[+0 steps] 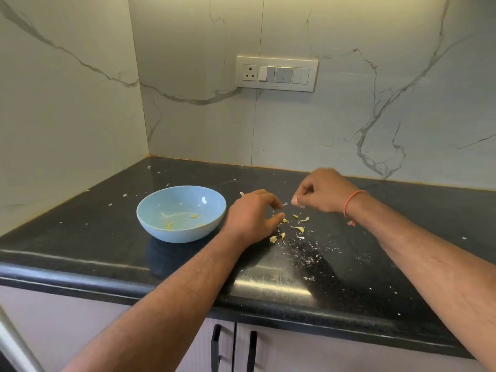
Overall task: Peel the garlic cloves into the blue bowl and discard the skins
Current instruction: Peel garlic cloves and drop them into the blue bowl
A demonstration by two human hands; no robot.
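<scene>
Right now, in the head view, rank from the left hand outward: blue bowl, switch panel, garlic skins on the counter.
From the left hand:
1. Garlic skins, at its fingertips, right side.
2. Blue bowl, just left of it.
3. Switch panel, up on the back wall.

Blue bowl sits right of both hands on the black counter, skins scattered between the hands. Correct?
Not quite. The head view shows the blue bowl left of both hands, beside the left hand. It is on the black counter, and skins do lie between the hands.

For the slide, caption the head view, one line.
Two hands, left and right, pick garlic skins off a black counter beside a blue bowl.
</scene>
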